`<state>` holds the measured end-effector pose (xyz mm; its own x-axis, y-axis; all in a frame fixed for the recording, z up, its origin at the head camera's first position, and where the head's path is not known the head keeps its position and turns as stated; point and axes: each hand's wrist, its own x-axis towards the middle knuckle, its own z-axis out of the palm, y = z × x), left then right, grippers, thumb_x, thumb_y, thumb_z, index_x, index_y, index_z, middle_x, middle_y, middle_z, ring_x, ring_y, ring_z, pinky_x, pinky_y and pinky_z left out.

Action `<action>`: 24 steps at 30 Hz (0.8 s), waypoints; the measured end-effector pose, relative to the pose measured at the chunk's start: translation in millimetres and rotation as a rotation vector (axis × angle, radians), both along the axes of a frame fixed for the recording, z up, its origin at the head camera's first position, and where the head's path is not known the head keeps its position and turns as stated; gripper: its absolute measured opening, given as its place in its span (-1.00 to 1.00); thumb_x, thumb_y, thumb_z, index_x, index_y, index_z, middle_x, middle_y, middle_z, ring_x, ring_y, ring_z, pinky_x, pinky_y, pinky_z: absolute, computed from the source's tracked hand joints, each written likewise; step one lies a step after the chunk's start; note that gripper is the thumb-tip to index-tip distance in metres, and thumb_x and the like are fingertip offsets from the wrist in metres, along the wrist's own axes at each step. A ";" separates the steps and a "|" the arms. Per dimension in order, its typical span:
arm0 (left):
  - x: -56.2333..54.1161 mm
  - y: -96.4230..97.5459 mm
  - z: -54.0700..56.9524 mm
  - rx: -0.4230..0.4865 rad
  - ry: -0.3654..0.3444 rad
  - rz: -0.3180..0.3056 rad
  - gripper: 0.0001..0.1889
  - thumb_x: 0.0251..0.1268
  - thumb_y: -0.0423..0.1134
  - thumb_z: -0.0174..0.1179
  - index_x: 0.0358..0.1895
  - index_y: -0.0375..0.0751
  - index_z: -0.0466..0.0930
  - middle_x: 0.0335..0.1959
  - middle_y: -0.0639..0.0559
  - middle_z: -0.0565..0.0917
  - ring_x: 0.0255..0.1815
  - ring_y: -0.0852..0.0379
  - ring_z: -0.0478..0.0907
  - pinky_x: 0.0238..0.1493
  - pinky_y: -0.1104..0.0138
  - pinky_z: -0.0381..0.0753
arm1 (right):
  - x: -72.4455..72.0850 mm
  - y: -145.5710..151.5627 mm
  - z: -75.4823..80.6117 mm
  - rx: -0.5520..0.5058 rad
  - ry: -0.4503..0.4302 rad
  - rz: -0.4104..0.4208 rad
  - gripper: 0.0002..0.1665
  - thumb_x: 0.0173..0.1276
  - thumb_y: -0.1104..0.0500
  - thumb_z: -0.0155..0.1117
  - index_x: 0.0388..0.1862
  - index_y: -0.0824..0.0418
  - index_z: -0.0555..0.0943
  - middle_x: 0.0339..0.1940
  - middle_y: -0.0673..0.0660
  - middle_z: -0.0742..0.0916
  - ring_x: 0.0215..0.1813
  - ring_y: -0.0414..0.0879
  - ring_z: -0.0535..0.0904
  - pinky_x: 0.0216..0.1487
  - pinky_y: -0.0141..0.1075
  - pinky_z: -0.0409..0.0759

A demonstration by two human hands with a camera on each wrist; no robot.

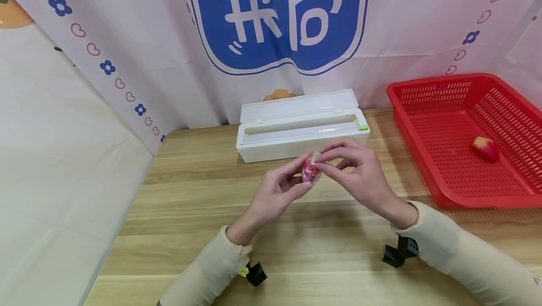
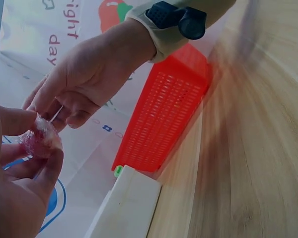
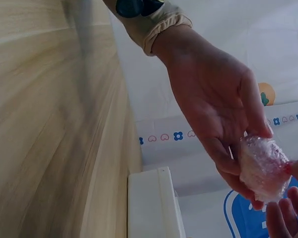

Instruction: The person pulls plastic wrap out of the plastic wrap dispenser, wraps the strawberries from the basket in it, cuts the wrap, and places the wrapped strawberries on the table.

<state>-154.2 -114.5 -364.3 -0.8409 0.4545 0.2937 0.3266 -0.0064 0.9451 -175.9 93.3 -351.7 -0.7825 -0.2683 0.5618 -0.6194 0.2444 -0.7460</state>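
Observation:
A small red fruit wrapped in clear cling film (image 1: 311,170) is up in front of the white box. My left hand (image 1: 277,192) holds it between thumb and fingers, as the right wrist view also shows with the crinkled wrapped fruit (image 3: 263,171). My right hand (image 1: 357,172) comes in from the other side, its thumb and fingertips pinching at the film on the fruit's upper end. In the left wrist view the film (image 2: 41,136) bunches between the fingers of both hands.
Behind the hands stands a white cling film dispenser (image 1: 302,134) with its lid up. To the right, a red plastic basket (image 1: 440,155) contains one red and yellowish fruit (image 1: 485,148). Beneath everything is a wooden table (image 1: 190,230); a printed curtain (image 1: 161,37) hangs at the back.

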 end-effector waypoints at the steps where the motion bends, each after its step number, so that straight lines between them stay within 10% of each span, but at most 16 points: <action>1: 0.1 -0.2 0.0 0.011 -0.009 -0.009 -0.41 0.39 -0.48 0.12 0.46 -0.39 0.22 0.37 -0.31 0.45 0.32 -0.17 0.49 0.26 0.30 0.59 | -0.3 0.5 -0.2 0.022 0.040 0.001 -0.78 0.16 0.28 0.50 -0.20 0.09 0.78 -0.06 0.02 0.77 -0.06 -0.26 0.63 -0.26 -0.43 0.71; 6: -0.8 -0.6 -0.4 0.090 -0.011 -0.039 -0.41 0.37 -0.47 0.15 0.43 -0.43 0.25 0.37 -0.33 0.40 0.34 -0.22 0.47 0.25 0.24 0.59 | -2.4 2.6 -0.8 0.132 0.252 0.047 -0.56 0.06 0.22 0.58 -0.02 0.08 0.73 0.04 0.01 0.78 0.03 -0.19 0.65 0.04 -0.43 0.64; 11: -1.1 -2.3 -1.3 0.127 -0.068 -0.064 -0.32 0.30 -0.58 0.14 0.49 -0.32 0.18 0.30 -0.37 0.38 0.31 -0.22 0.50 0.18 0.19 0.64 | -2.7 3.4 -1.8 0.152 0.291 0.066 -0.48 -0.02 0.23 0.62 0.01 0.11 0.73 0.01 0.04 0.79 -0.07 -0.23 0.62 -0.12 -0.50 0.63; 24: -2.5 -1.1 -5.1 0.076 0.027 -0.059 -0.43 0.40 -0.41 0.16 0.43 -0.40 0.27 0.29 -0.38 0.44 0.28 -0.29 0.51 0.12 0.23 0.68 | -0.9 4.9 1.1 -0.083 -0.167 0.084 -0.61 0.17 0.32 0.48 0.01 0.22 0.66 -0.06 0.12 0.76 -0.10 -0.20 0.66 -0.10 -0.42 0.69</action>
<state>-156.6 -115.6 -369.4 -0.8045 0.4786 0.3518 0.3490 -0.0983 0.9319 -176.9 98.2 -350.6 -0.8435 -0.2948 0.4490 -0.5011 0.1309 -0.8554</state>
